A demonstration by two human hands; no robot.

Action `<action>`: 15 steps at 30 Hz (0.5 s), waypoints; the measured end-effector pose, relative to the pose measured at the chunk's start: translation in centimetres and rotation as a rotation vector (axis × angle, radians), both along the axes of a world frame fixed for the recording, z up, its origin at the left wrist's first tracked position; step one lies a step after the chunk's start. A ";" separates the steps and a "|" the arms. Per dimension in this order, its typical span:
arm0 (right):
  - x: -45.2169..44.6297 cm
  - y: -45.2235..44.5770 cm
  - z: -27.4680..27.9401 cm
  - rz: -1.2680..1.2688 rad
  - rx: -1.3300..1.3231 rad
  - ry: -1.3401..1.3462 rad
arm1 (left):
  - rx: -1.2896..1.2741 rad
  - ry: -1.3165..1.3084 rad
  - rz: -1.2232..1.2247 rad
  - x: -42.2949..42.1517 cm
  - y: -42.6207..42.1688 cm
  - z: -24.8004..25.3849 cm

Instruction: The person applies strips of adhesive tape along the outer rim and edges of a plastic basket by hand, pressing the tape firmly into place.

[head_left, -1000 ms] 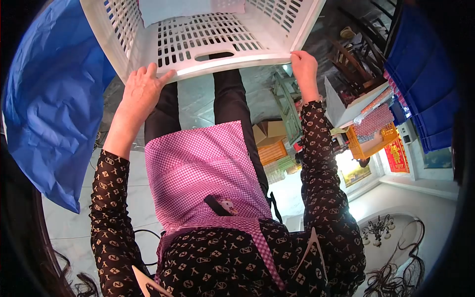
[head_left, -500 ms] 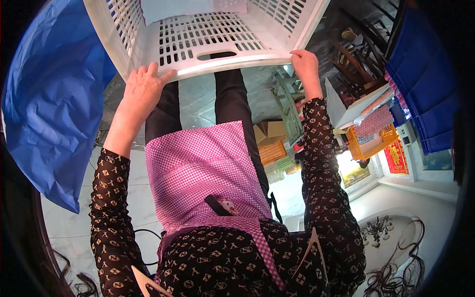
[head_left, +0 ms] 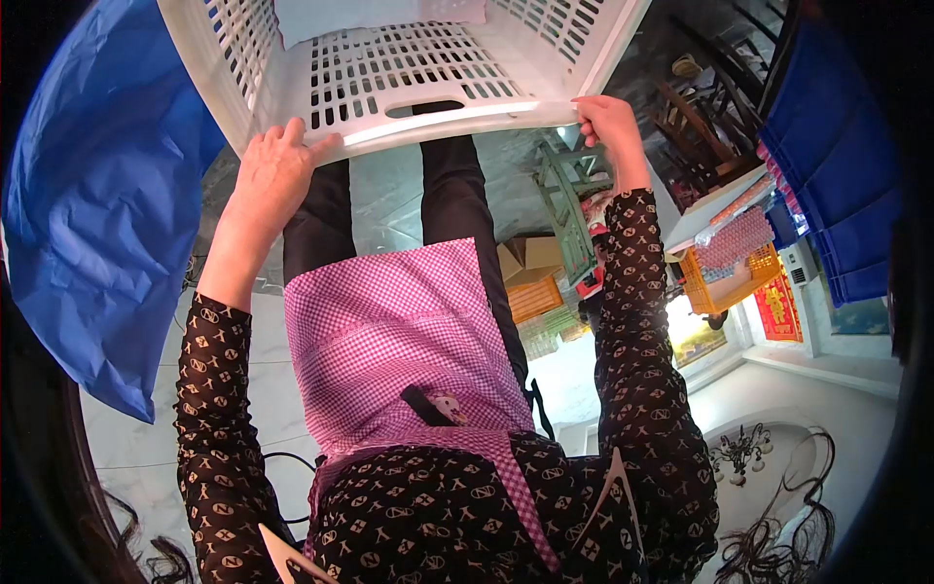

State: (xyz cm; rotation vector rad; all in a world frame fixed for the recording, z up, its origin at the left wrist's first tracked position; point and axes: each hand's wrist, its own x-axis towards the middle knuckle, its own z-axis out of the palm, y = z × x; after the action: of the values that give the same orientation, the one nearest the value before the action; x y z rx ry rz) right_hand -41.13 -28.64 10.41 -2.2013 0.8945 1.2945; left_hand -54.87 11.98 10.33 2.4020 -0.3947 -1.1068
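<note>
A white plastic basket (head_left: 428, 122) with slotted sides spans the top of the view, its rim towards me. My left hand (head_left: 277, 175) grips the rim near its left corner, fingers over the edge and thumb lying along it. At the right end of the same rim, my right hand (head_left: 611, 125) holds on with thumb and index finger, its other fingers curled. A pale sheet (head_left: 379, 12) lies within the basket, partly cut off by the frame. The pink checked apron (head_left: 399, 341) on my body hangs below the basket.
Blue plastic sheeting (head_left: 107, 195) hangs at the left. On the right are blue crates (head_left: 837, 175), an orange crate (head_left: 725, 282) with bubble wrap, dark wooden furniture (head_left: 700, 136) and a green wooden frame (head_left: 569, 209). A cardboard box (head_left: 530, 258) stands beyond my legs.
My right hand has turned at the wrist and shifted slightly right, with its lower fingers now showing curled. My left hand and the basket's near rim have moved only a little.
</note>
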 end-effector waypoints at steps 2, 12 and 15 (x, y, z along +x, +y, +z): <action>0.3 0.2 0.2 -0.079 0.025 -0.010 | -0.003 0.020 0.000 0.2 0.0 0.0; 0.6 1.2 -0.4 0.340 -0.217 0.142 | 0.005 0.028 -0.022 -0.2 -0.1 -0.4; -0.2 0.7 -1.2 0.517 -0.191 -0.013 | 0.004 0.027 -0.012 -0.2 0.1 -0.4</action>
State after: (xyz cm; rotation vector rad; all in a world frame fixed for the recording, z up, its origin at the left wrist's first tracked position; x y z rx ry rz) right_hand -41.38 -27.95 9.23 -2.7058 0.4685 1.4594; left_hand -55.04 12.08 9.96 2.3884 -0.3983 -1.1447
